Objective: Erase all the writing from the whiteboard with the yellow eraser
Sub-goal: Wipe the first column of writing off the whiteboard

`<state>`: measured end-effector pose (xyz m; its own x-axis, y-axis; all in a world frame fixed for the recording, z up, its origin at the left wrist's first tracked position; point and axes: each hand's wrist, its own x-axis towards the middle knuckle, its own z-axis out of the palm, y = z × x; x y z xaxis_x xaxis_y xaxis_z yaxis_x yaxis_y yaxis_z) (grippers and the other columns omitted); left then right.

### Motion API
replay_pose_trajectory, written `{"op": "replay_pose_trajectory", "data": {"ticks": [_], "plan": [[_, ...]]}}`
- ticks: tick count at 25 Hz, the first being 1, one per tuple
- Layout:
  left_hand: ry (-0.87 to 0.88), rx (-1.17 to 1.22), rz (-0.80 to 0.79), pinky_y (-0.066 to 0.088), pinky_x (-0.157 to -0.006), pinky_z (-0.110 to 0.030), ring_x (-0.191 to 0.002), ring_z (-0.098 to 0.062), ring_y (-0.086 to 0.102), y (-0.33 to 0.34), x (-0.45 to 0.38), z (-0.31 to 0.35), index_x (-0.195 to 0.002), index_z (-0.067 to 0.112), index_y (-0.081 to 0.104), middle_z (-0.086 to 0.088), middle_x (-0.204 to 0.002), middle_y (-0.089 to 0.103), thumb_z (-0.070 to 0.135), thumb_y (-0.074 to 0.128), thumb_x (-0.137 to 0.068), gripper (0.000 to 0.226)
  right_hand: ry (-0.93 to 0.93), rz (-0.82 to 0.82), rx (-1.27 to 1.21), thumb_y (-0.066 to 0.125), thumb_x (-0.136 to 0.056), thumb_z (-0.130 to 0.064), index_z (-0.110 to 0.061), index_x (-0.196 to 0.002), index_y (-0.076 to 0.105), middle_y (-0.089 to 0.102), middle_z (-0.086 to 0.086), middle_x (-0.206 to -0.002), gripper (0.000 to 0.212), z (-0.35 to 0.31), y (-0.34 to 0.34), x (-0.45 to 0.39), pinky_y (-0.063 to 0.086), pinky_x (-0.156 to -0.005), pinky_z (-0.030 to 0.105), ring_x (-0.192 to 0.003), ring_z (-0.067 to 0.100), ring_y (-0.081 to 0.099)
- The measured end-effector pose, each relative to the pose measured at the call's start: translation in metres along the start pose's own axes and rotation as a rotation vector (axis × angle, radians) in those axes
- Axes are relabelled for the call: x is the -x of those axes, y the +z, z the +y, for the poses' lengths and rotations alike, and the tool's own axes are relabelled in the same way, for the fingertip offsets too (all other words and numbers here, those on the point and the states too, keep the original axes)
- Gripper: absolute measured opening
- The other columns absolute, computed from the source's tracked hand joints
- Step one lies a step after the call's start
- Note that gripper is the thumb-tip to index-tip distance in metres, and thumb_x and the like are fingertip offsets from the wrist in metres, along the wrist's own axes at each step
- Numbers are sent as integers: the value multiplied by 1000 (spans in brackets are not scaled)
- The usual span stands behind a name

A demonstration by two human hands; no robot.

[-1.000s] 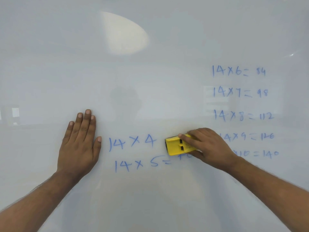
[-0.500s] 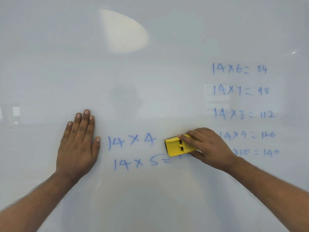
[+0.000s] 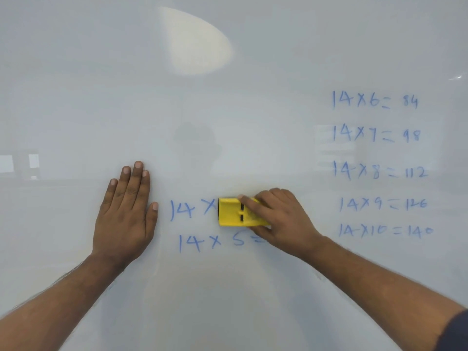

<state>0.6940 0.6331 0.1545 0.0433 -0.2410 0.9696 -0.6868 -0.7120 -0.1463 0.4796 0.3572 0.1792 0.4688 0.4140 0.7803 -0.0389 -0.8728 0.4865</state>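
Note:
The whiteboard [image 3: 228, 102] fills the whole view. My right hand [image 3: 281, 219] grips the yellow eraser [image 3: 231, 212] and holds it flat against the board, over the right part of the blue line "14 x" [image 3: 192, 209]. Just below it the line "14 x 5 =" [image 3: 217, 241] is written in blue. A column of blue sums from "14 x 6 = 84" [image 3: 374, 101] down to "14 x 10 = 140" [image 3: 385, 231] stands at the right. My left hand [image 3: 126, 214] rests flat on the board with straight fingers, left of the writing.
A bright oval light reflection [image 3: 195, 41] shows near the top of the board. Faint reflections of the room and of a person's outline lie across the middle. The board's upper and left parts carry no writing.
My right hand has slid the eraser to the left along the upper line; the second "4" of "14 x 4" no longer shows. My left hand has stayed in place.

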Motion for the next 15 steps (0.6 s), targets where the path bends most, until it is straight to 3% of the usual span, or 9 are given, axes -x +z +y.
{"op": "replay_pose_trajectory", "data": {"ticks": [3, 6, 10, 12, 15], "plan": [[11, -6, 2, 6, -129, -42, -159, -24, 8, -2, 2, -1, -160, 3, 18, -10, -171, 12, 31, 30, -103, 65, -179, -73, 65, 61, -88, -36, -18, -135, 53, 61, 7, -99, 52, 24, -13, 6, 45, -76, 38, -84, 29, 55], [0, -18, 8, 7, -129, -43, -159, -25, 9, -1, 3, 1, -160, 3, 19, -10, -171, 13, 31, 30, -103, 64, 21, 9, 46, 63, -86, -38, -19, -136, 53, 59, 7, -97, 54, 46, -27, -11, 40, -73, 37, -81, 30, 54], [12, -25, 10, 7, -129, -44, -159, -26, 10, 1, 4, 0, -161, 4, 17, -10, -171, 12, 31, 29, -104, 64, 201, 117, -15, 61, -87, -42, -18, -137, 51, 57, 7, -96, 57, 17, -16, -36, 39, -71, 38, -80, 29, 50], [10, -21, 6, 7, -129, -43, -159, -26, 10, 1, 4, -1, -161, 4, 17, -10, -171, 12, 31, 28, -104, 64, 146, 102, -50, 62, -87, -40, -17, -137, 51, 57, 8, -94, 56, -6, -2, -35, 40, -70, 39, -79, 30, 50], [8, -12, 6, 7, -129, -43, -159, -26, 10, 0, 4, 0, -161, 4, 18, -10, -171, 13, 31, 30, -104, 64, -78, 7, -2, 65, -84, -34, -16, -137, 51, 57, 7, -93, 57, -16, 7, -20, 41, -71, 38, -80, 28, 50]]}}
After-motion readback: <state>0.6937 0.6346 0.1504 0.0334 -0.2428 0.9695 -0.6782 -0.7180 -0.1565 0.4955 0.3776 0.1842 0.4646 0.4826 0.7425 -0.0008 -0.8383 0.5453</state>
